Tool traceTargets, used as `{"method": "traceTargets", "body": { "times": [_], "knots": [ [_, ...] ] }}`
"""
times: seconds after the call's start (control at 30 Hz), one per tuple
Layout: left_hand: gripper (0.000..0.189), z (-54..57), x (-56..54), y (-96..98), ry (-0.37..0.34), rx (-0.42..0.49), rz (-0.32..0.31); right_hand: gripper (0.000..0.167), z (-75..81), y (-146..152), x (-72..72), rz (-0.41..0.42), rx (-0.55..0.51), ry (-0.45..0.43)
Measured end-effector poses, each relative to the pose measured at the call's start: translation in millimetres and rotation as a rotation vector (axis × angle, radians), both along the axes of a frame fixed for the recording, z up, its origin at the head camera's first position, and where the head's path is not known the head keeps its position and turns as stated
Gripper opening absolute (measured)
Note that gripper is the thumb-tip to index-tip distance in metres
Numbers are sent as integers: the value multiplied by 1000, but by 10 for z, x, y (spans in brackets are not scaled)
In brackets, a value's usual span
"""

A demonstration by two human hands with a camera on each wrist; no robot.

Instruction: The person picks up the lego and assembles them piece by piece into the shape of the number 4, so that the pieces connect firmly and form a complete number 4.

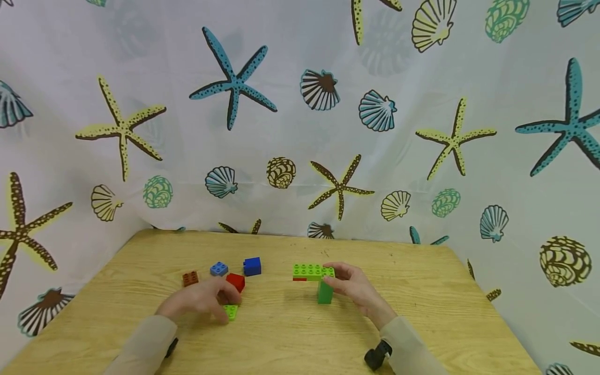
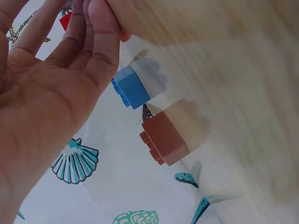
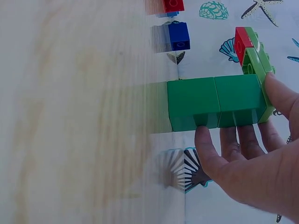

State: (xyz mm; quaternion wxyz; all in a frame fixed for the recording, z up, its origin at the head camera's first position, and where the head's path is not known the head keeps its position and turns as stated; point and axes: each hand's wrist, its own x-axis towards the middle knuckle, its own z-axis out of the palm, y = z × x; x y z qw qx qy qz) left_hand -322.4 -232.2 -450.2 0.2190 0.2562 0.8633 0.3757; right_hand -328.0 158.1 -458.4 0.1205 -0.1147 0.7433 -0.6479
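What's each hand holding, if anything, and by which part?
Right hand holds the toy-brick build by its green column and lime-green top. Left hand is at a small lime-green brick; whether it grips can't be told.

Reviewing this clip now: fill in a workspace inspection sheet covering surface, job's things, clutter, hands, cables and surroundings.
Surface: wooden table, light-grained.
Job's things: green stack of two bricks, lime top overhanging leftward, red piece beneath its overhanging end; separate lime brick.
Clutter: loose red brick, dark blue brick, light blue brick, brown brick.
Hands: right hand grips green stack and lime top; left hand at the lime brick, contact unclear.
Cables: nothing seen.
Surroundings: white cloth printed with starfish and shells.
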Motion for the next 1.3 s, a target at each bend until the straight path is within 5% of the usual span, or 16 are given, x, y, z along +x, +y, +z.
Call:
{"method": "traceTargets", "body": {
  "times": [0.3,0.77,1.03,1.3],
  "knots": [
    [35,9,-4,47,10,-27,15,50,5,-2,-9,0,-7,-5],
    [41,212,26,112,-18,-9,110,48,9,-4,-18,-5,-15,-9],
    [35,234,-70,148,116,38,45,47,45,10,8,-4,-10,-2],
    [38,241,-89,256,118,120,111,46,14,-2,-5,-27,4,-8]
  ]
}}
